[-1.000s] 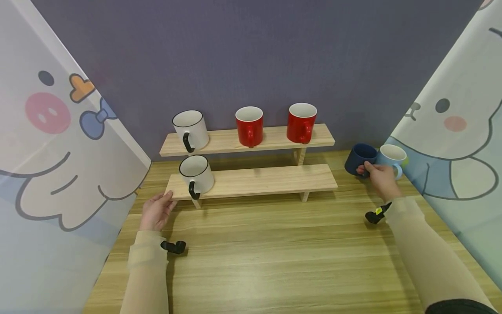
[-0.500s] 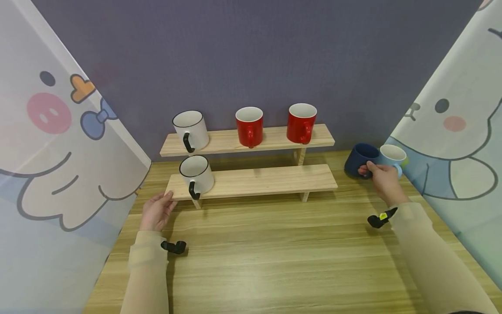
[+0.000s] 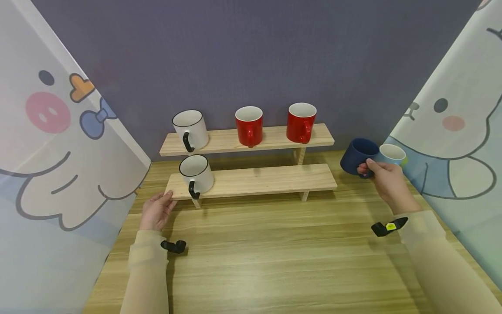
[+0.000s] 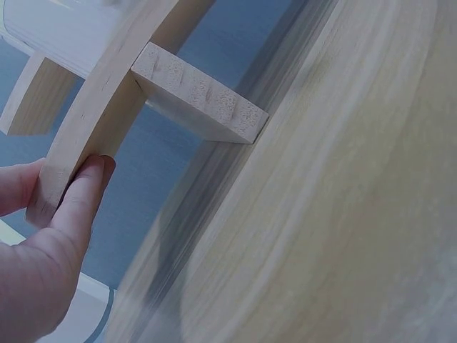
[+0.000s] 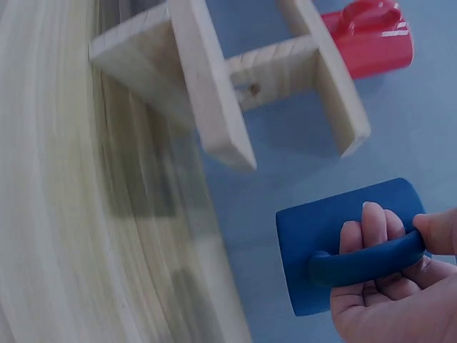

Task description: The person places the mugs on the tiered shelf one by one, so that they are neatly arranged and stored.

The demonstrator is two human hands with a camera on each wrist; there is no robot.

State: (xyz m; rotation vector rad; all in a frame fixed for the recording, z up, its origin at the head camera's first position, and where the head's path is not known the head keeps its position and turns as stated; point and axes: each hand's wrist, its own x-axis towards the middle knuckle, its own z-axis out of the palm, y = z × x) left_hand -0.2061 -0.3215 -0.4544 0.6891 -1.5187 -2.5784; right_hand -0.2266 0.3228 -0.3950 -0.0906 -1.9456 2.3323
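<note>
At the right, my right hand (image 3: pixel 389 185) grips the handle of a dark blue mug (image 3: pixel 354 156), fingers through the loop and thumb on top. In the right wrist view the mug (image 5: pixel 307 225) is off the table, slightly tilted. My left hand (image 3: pixel 156 212) pinches the left end of the lower board of a two-tier wooden shelf (image 3: pixel 266 179). The left wrist view shows a finger (image 4: pixel 80 204) along the underside of that board. A white mug (image 3: pixel 202 179) with black rim and handle stands on the lower board's left part.
On the upper board stand another black-handled white mug (image 3: pixel 196 134), a red mug (image 3: pixel 249 131) and a second red mug (image 3: pixel 300 126). A light blue mug (image 3: pixel 394 152) stands behind my right hand, partly hidden. Printed panels (image 3: pixel 447 144) flank the wooden table (image 3: pixel 259 261).
My right hand has raised the dark blue mug off the table and brought it slightly left, away from the light blue mug. The left hand and shelf have stayed put.
</note>
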